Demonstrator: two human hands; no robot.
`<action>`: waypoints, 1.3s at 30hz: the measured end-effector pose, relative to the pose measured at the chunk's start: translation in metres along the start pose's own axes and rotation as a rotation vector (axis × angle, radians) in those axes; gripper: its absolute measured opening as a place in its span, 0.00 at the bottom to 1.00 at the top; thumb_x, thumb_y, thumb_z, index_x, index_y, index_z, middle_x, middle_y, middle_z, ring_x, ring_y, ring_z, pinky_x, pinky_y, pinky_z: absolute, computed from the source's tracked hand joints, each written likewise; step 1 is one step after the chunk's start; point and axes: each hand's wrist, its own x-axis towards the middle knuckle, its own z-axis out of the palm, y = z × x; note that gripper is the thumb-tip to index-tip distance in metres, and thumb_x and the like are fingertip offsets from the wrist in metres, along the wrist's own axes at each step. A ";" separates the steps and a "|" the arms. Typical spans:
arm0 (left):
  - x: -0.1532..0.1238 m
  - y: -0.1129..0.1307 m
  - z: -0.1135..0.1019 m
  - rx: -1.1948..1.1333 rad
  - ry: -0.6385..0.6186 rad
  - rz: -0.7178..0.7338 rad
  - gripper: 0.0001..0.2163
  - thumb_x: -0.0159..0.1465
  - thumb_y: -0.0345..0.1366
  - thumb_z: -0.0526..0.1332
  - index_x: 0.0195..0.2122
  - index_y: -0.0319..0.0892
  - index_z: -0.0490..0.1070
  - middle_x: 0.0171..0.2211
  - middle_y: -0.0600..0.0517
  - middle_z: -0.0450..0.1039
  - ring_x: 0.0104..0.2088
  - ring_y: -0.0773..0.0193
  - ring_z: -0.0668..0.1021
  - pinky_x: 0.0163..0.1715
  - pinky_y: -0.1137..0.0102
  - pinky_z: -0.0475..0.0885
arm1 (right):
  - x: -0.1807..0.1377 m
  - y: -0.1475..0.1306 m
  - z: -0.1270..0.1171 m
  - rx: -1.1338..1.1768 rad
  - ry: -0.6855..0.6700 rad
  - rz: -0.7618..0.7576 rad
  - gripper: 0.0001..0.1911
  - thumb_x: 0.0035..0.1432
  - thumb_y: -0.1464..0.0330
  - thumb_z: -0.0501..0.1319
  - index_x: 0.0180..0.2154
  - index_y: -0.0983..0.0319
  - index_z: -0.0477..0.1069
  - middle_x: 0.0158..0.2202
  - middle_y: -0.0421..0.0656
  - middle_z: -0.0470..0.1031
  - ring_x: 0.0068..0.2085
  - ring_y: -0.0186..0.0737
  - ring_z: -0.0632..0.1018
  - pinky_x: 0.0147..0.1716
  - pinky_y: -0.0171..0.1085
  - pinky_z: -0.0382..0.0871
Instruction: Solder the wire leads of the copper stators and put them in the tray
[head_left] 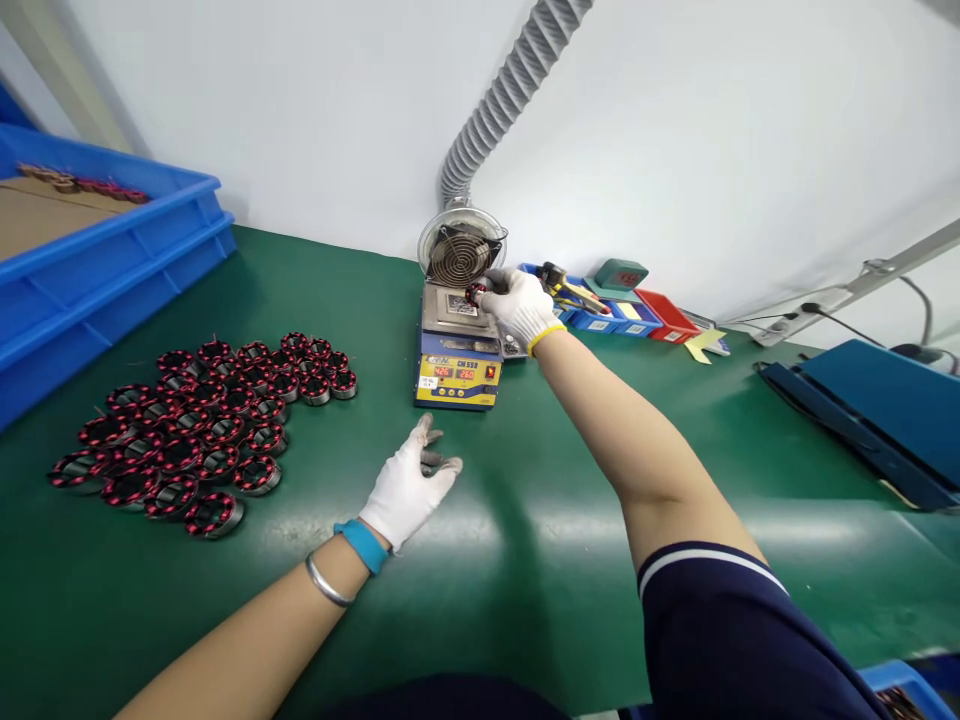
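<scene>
My gloved right hand (520,305) is closed around a small motor stator (475,292) with red and black windings. It holds this stator over the metal solder pot (459,340), whose yellow front panel has two lit red displays. Part of the stator is hidden by my fingers. My gloved left hand (412,483) is over the green table in front of the pot, fingers apart and nothing in them. To its left, a cluster of similar stators (217,410) covers part of the tabletop.
A round fume fan (459,257) on a grey hose (517,75) stands behind the pot. Blue and red bins (664,315) with tools sit at the back right. A blue crate (112,270) is at the left, a dark blue case (870,410) at the right.
</scene>
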 end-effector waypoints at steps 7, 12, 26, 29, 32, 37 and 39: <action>0.000 0.002 -0.001 0.024 -0.015 -0.011 0.33 0.55 0.39 0.63 0.62 0.39 0.56 0.51 0.43 0.73 0.37 0.63 0.78 0.40 0.66 0.74 | 0.039 -0.004 0.020 -0.291 0.015 -0.068 0.20 0.55 0.65 0.58 0.50 0.61 0.71 0.48 0.47 0.75 0.50 0.50 0.75 0.51 0.47 0.68; 0.000 0.002 -0.001 0.030 -0.024 -0.017 0.33 0.55 0.38 0.63 0.62 0.38 0.56 0.51 0.43 0.73 0.38 0.63 0.78 0.40 0.67 0.74 | 0.042 -0.003 0.029 -0.351 -0.022 -0.058 0.20 0.54 0.65 0.58 0.49 0.60 0.71 0.47 0.48 0.75 0.49 0.52 0.75 0.49 0.48 0.70; 0.000 0.001 -0.001 0.030 -0.018 0.000 0.32 0.56 0.38 0.63 0.61 0.38 0.56 0.50 0.42 0.73 0.38 0.63 0.78 0.40 0.66 0.75 | 0.040 -0.006 0.023 -0.332 0.001 -0.063 0.20 0.55 0.64 0.57 0.50 0.59 0.71 0.47 0.47 0.75 0.49 0.50 0.75 0.49 0.47 0.69; 0.000 0.001 -0.001 0.026 -0.013 0.002 0.32 0.56 0.38 0.63 0.61 0.38 0.57 0.50 0.42 0.74 0.38 0.63 0.79 0.40 0.66 0.75 | 0.040 -0.003 0.026 -0.342 -0.001 -0.055 0.21 0.54 0.63 0.58 0.51 0.59 0.71 0.47 0.47 0.75 0.49 0.51 0.75 0.48 0.47 0.70; 0.000 0.001 -0.001 0.013 -0.003 0.005 0.32 0.55 0.37 0.64 0.61 0.40 0.58 0.49 0.43 0.74 0.37 0.63 0.79 0.39 0.67 0.75 | 0.039 0.000 0.029 -0.350 -0.017 -0.040 0.22 0.53 0.63 0.59 0.50 0.58 0.71 0.47 0.47 0.75 0.48 0.51 0.76 0.48 0.48 0.70; 0.001 0.000 -0.001 0.016 -0.003 0.008 0.32 0.55 0.37 0.64 0.61 0.39 0.58 0.49 0.43 0.74 0.37 0.64 0.79 0.39 0.67 0.76 | 0.039 -0.001 0.021 -0.331 0.004 -0.052 0.21 0.54 0.65 0.57 0.50 0.59 0.71 0.45 0.46 0.76 0.48 0.50 0.76 0.48 0.46 0.70; 0.001 0.001 -0.001 0.023 -0.008 0.004 0.32 0.55 0.38 0.63 0.61 0.38 0.58 0.49 0.42 0.74 0.37 0.64 0.79 0.39 0.67 0.75 | 0.040 -0.002 0.018 -0.324 0.015 -0.063 0.21 0.54 0.65 0.57 0.50 0.60 0.71 0.45 0.46 0.76 0.48 0.50 0.76 0.49 0.47 0.70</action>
